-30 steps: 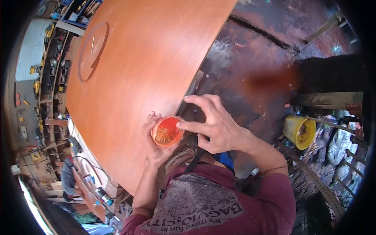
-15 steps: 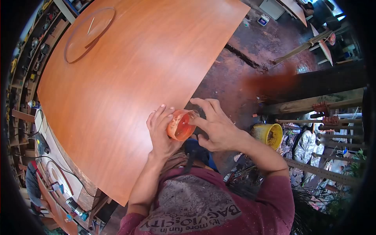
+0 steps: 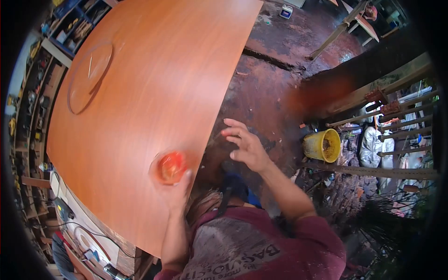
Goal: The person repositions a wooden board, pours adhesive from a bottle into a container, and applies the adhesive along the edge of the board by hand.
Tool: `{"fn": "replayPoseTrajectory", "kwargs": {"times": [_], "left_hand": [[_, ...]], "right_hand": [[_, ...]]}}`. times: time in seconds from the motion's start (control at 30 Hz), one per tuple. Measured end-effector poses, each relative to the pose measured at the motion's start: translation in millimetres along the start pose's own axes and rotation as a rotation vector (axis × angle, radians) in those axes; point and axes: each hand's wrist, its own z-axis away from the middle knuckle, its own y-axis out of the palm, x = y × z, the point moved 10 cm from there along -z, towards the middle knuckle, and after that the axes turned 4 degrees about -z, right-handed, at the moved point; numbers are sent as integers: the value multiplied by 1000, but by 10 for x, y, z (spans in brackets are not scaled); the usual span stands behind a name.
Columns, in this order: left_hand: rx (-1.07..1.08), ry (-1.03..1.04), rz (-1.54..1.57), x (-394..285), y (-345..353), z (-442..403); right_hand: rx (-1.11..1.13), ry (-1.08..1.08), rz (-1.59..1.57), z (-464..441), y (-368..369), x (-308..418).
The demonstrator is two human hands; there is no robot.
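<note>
A translucent cup [image 3: 164, 173] with orange-red stuff inside is over the near right part of the wood-grain tabletop [image 3: 140, 107]. My left hand [image 3: 178, 198] is closed around the cup, its thumb along the right side; motion smears the hand and cup. Whether the cup touches the surface I cannot tell. Off the table's right edge, my right hand [image 3: 249, 149] hangs in the air with fingers curved and apart, holding nothing. A red tint shows on its fingertips. On the far left of the tabletop lies a thin ring-shaped band [image 3: 71, 95] with a small light stick [image 3: 90, 66] inside its outline.
A yellow bucket [image 3: 313, 145] stands on the stained floor to the right, near a wooden slatted barrier [image 3: 373, 171]. A side bench at lower left holds a power tool [image 3: 63, 209] and cords. Shelves line the far left. A white jug [image 3: 286, 11] stands at the back.
My right hand has come out of the cup and away from it. My left hand has carried the cup left and lower in view, over the tabletop. The camera view has shifted.
</note>
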Motion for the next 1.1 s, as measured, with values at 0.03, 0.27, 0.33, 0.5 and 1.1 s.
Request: {"fn": "replayPoseTrajectory", "kwargs": {"times": [0.03, 0.27, 0.33, 0.5, 1.1], "left_hand": [[19, -2, -45, -82, -27, -38], [-74, 80, -433, -414, -95, 257], [-115, 47, -540, -532, -25, 321], [-131, 82, -677, -638, 85, 375], [-64, 59, -812, -517, 49, 406]], "right_hand": [[-91, 36, -232, -117, -157, -252], [-329, -50, -859, -691, -333, -1355], [-319, -119, -937, -792, -266, -1459], [-315, -122, -1069, -932, -206, -1571], [-518, -227, 497, -439, -674, -824]]}}
